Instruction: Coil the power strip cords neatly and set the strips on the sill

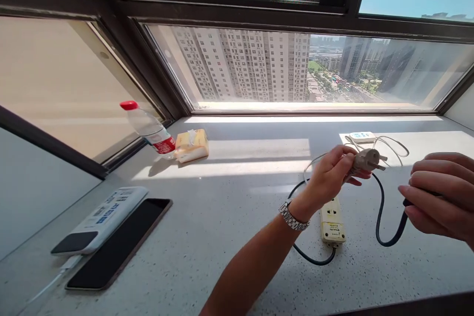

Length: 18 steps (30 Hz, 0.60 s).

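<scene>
My left hand, with a metal watch on its wrist, is closed round a grey-beige power plug whose metal prongs point right. At the right edge, my right hand has its fingers closed on a dark power cord, which droops in a loop between the two hands. Exactly what part of the cord lies inside the right fingers is hidden. Below my left hand a cream power strip lies on the white speckled ledge, its upper end covered by the hand. Dark cord curls around the strip's lower end.
A small white power strip with a pale cable lies near the window. To the left are a tissue pack, a red-capped bottle leaning at an angle in view, a white power bank with a cable, and a dark phone.
</scene>
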Each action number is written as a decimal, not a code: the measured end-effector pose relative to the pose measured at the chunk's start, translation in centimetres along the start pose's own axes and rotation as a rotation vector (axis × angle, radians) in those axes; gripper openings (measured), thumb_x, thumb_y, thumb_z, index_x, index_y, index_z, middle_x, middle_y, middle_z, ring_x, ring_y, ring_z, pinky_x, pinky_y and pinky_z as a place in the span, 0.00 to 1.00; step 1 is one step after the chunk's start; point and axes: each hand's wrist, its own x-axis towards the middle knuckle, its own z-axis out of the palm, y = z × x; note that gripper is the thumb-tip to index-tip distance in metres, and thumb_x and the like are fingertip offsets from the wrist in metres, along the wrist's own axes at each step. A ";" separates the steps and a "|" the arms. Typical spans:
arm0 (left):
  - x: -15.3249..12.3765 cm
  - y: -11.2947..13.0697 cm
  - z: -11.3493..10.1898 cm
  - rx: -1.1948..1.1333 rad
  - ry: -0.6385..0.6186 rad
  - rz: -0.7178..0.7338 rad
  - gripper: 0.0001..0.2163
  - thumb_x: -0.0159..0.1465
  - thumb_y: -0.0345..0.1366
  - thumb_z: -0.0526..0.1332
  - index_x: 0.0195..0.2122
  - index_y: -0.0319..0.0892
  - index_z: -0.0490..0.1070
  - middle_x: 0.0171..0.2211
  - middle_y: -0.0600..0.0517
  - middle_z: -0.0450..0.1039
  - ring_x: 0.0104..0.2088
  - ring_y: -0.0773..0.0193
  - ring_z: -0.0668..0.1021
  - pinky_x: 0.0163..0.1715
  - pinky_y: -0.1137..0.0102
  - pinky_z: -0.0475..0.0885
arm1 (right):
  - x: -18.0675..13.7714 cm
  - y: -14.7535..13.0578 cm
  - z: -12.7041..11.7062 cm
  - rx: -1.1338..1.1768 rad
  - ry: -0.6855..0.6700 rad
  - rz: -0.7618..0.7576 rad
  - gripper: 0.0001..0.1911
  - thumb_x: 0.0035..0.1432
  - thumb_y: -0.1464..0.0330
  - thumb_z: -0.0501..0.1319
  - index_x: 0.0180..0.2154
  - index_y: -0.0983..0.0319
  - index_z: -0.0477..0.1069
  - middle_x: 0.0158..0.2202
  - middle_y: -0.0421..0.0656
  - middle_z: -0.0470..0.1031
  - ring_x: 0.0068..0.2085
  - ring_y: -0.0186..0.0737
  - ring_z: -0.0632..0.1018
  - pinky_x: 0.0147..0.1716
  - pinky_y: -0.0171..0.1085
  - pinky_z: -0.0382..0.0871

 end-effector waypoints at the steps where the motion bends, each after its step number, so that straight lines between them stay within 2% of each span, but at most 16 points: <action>1: -0.2 -0.7 0.9 -0.015 -0.010 -0.007 0.16 0.62 0.50 0.62 0.38 0.40 0.67 0.29 0.52 0.74 0.29 0.66 0.78 0.28 0.72 0.74 | 2.2 -0.2 0.8 -0.001 0.014 -0.067 0.05 0.58 0.62 0.63 0.29 0.51 0.72 0.24 0.39 0.73 0.28 0.35 0.75 0.30 0.40 0.73; 2: -0.4 -1.2 1.7 -0.037 -0.001 -0.001 0.17 0.62 0.51 0.62 0.36 0.40 0.67 0.29 0.52 0.73 0.29 0.67 0.77 0.29 0.72 0.73 | 3.9 -0.3 1.8 0.022 0.046 -0.101 0.05 0.59 0.63 0.61 0.30 0.51 0.72 0.26 0.38 0.73 0.29 0.34 0.76 0.32 0.39 0.74; 3: -0.7 -1.6 2.2 -0.066 0.008 0.004 0.17 0.62 0.52 0.61 0.33 0.40 0.67 0.28 0.52 0.72 0.28 0.68 0.75 0.28 0.72 0.73 | 5.3 -0.4 2.9 0.048 0.013 -0.073 0.05 0.61 0.61 0.60 0.32 0.50 0.72 0.28 0.37 0.74 0.30 0.34 0.76 0.34 0.39 0.74; 5: -1.1 -2.0 2.6 -0.135 0.003 -0.019 0.22 0.62 0.57 0.57 0.30 0.41 0.67 0.25 0.52 0.69 0.26 0.67 0.73 0.25 0.72 0.71 | 7.0 -0.5 5.1 0.104 -0.123 0.087 0.09 0.63 0.56 0.56 0.35 0.49 0.72 0.31 0.38 0.74 0.33 0.36 0.76 0.37 0.41 0.74; 7: -1.2 -2.0 2.3 -0.183 0.002 -0.070 0.25 0.60 0.62 0.55 0.29 0.41 0.66 0.21 0.52 0.66 0.22 0.67 0.71 0.21 0.72 0.68 | 7.8 -0.4 7.0 0.177 -0.200 0.230 0.13 0.65 0.53 0.53 0.38 0.50 0.72 0.35 0.40 0.74 0.37 0.38 0.77 0.42 0.43 0.74; 9: -1.0 -1.6 1.7 -0.198 0.063 -0.070 0.26 0.56 0.63 0.58 0.30 0.41 0.65 0.20 0.55 0.63 0.19 0.70 0.68 0.18 0.74 0.65 | 8.2 -0.7 8.3 0.255 -0.142 0.338 0.16 0.67 0.53 0.49 0.43 0.51 0.72 0.42 0.42 0.74 0.45 0.42 0.77 0.46 0.47 0.73; 11: -0.8 -0.9 1.2 -0.205 0.142 -0.033 0.25 0.52 0.61 0.64 0.32 0.41 0.65 0.20 0.57 0.62 0.18 0.72 0.65 0.16 0.76 0.61 | 8.2 -1.4 9.2 0.309 0.002 0.456 0.20 0.68 0.51 0.47 0.52 0.51 0.68 0.52 0.45 0.70 0.54 0.48 0.73 0.49 0.51 0.71; 13: -0.8 0.2 0.7 -0.212 0.182 0.008 0.22 0.50 0.55 0.67 0.32 0.41 0.65 0.22 0.57 0.62 0.20 0.73 0.65 0.17 0.77 0.61 | 7.8 -2.5 10.2 0.359 0.145 0.596 0.29 0.65 0.46 0.47 0.61 0.51 0.58 0.60 0.47 0.62 0.62 0.53 0.66 0.53 0.55 0.69; 15: -1.0 1.8 0.2 -0.225 0.225 0.093 0.18 0.52 0.49 0.67 0.30 0.41 0.65 0.25 0.55 0.63 0.22 0.73 0.66 0.18 0.76 0.64 | 7.0 -3.7 11.3 0.502 0.189 0.724 0.40 0.61 0.41 0.48 0.67 0.53 0.45 0.64 0.51 0.57 0.64 0.55 0.63 0.54 0.54 0.68; 16: -1.2 2.7 0.0 -0.242 0.264 0.157 0.15 0.54 0.47 0.65 0.30 0.42 0.64 0.26 0.55 0.63 0.22 0.72 0.67 0.19 0.76 0.65 | 6.7 -4.3 12.0 0.632 0.149 0.774 0.44 0.60 0.39 0.48 0.68 0.54 0.40 0.63 0.53 0.58 0.63 0.55 0.65 0.52 0.53 0.69; 17: -1.5 3.6 -0.4 -0.266 0.310 0.228 0.13 0.56 0.45 0.63 0.29 0.42 0.64 0.27 0.55 0.63 0.23 0.72 0.68 0.20 0.76 0.66 | 6.4 -4.8 12.6 0.792 0.049 0.809 0.47 0.59 0.39 0.48 0.69 0.55 0.38 0.60 0.54 0.62 0.59 0.53 0.70 0.49 0.50 0.71; 18: -1.8 4.6 -0.8 -0.292 0.363 0.292 0.11 0.59 0.44 0.61 0.29 0.43 0.63 0.27 0.55 0.62 0.23 0.72 0.68 0.20 0.76 0.67 | 6.1 -5.2 13.1 0.965 -0.114 0.817 0.49 0.57 0.38 0.51 0.69 0.57 0.38 0.55 0.54 0.68 0.53 0.50 0.75 0.46 0.47 0.72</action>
